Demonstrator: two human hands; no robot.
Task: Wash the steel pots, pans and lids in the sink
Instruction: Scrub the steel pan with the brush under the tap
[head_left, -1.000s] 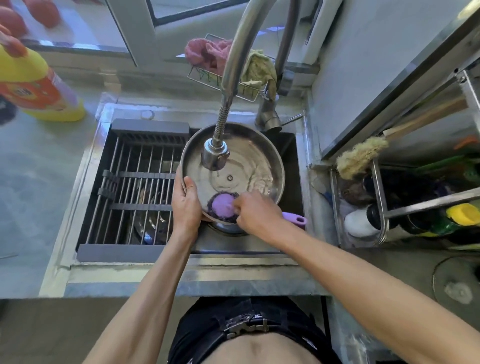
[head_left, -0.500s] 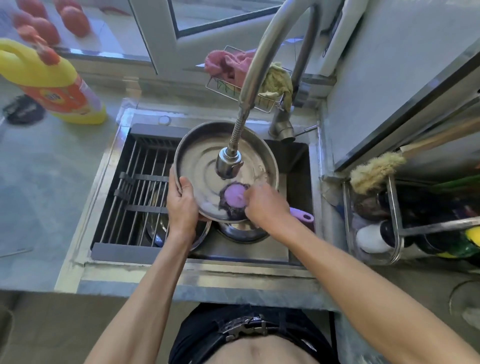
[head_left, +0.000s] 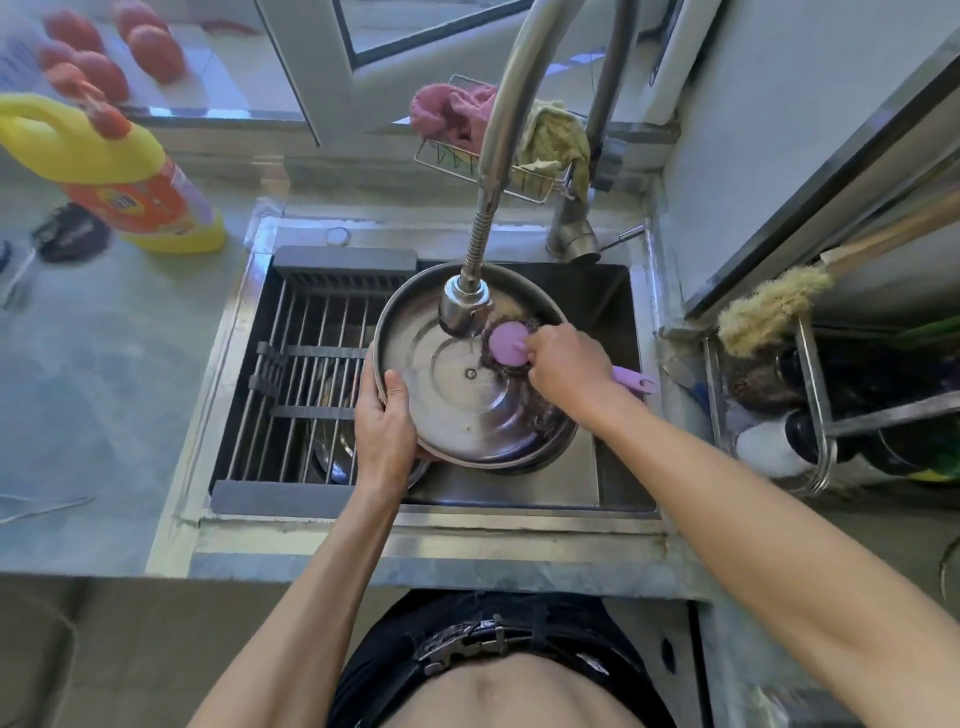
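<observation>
Gripping the near-left rim of the steel lid (head_left: 457, 395), the left hand (head_left: 387, 421) had its thumb over the inner face and fingers curled behind, likely to tilt the underside up toward the person and hold it steady against the scrubbing. The lid hung over the right part of the sink (head_left: 618, 488), its lower edge apparently resting on another steel piece there, though most of that piece was covered. The right hand (head_left: 563, 364) was closed around the purple-handled scrub brush (head_left: 508, 344), pressing its dark bristled head against the upper right of the lid's inner face; only the handle's tail showed beyond the wrist. The two hands were apart, one on each side of the lid. The faucet head (head_left: 464, 310) hung just above the lid, placed to rinse it, but whether water was running could not be made out. Left of the lid, a grated rack (head_left: 306, 374) spanned the sink, and more steelware (head_left: 332, 441) lay dimly beneath its bars, its shape unclear. Farther back, a wire basket (head_left: 467, 161) held cloths, partly hidden by the faucet neck.
</observation>
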